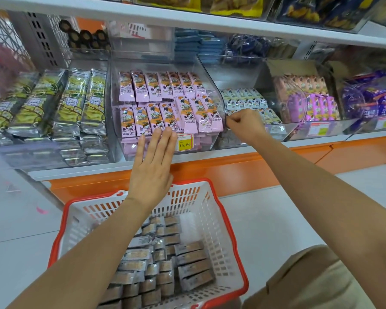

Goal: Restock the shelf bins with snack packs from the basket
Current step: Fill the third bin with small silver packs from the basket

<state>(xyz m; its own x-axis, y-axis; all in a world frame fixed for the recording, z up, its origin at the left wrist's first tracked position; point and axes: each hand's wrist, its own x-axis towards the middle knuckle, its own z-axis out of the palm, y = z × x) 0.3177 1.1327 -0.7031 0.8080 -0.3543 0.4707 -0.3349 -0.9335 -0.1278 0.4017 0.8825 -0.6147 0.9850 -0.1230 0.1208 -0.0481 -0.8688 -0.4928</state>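
Clear glossy plastic is seen on the shelf bin [212, 70], shiny film wrap on the pink snack packs [165, 108]. The basket [221, 230] is moulded from matt white plastic lattice, rimmed in red; its packs [187, 259] are wrapped in crinkly foil-like film.

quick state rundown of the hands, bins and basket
left hand: open, flat against the pink bin front
right hand: closed, pinching the pink bin's right edge
pink bin: full, two rows of packs
basket: on the floor, still holding many packs
green packs: stacked, left of the pink bin
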